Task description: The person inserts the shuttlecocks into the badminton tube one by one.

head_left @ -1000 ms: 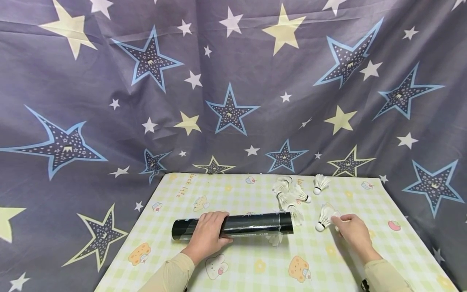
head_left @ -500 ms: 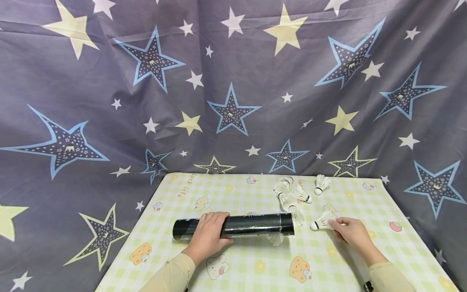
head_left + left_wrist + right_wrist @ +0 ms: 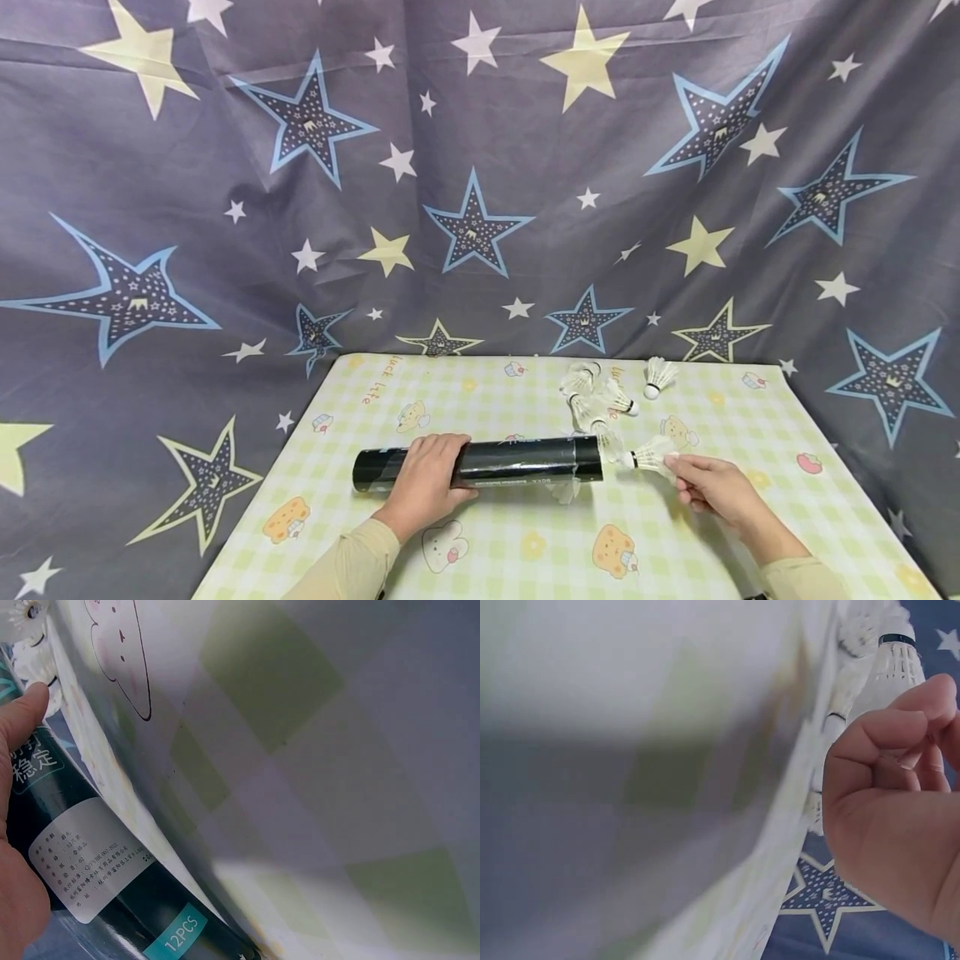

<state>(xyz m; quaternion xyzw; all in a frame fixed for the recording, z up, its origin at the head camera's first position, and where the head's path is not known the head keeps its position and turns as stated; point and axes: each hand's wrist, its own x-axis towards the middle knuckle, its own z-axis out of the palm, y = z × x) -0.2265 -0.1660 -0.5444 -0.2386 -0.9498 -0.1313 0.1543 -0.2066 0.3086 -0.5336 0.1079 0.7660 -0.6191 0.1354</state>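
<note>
In the head view, my left hand point(image 3: 426, 483) grips a black shuttlecock tube point(image 3: 525, 462) lying crosswise over the table. The left wrist view shows the tube's printed white label point(image 3: 90, 859) beside that hand. Right of the tube's right end, my right hand point(image 3: 712, 492) pinches a white shuttlecock point(image 3: 654, 457) by its feather skirt. Its cork points left at the tube end, a short gap away. The right wrist view shows this shuttlecock point(image 3: 895, 667) with its dark green band beyond my curled fingers.
Several loose shuttlecocks point(image 3: 592, 400) lie in a cluster behind the tube's right end, and one more shuttlecock point(image 3: 659, 377) sits apart at the back. Pale feathers point(image 3: 567, 490) show below the tube. A checked cloth point(image 3: 525, 546) covers the table; a starry curtain point(image 3: 480, 308) hangs behind.
My right hand has moved left with the shuttlecock, whose cork has swung from down-left to pointing left at the tube. My left hand and the tube have stayed in place.
</note>
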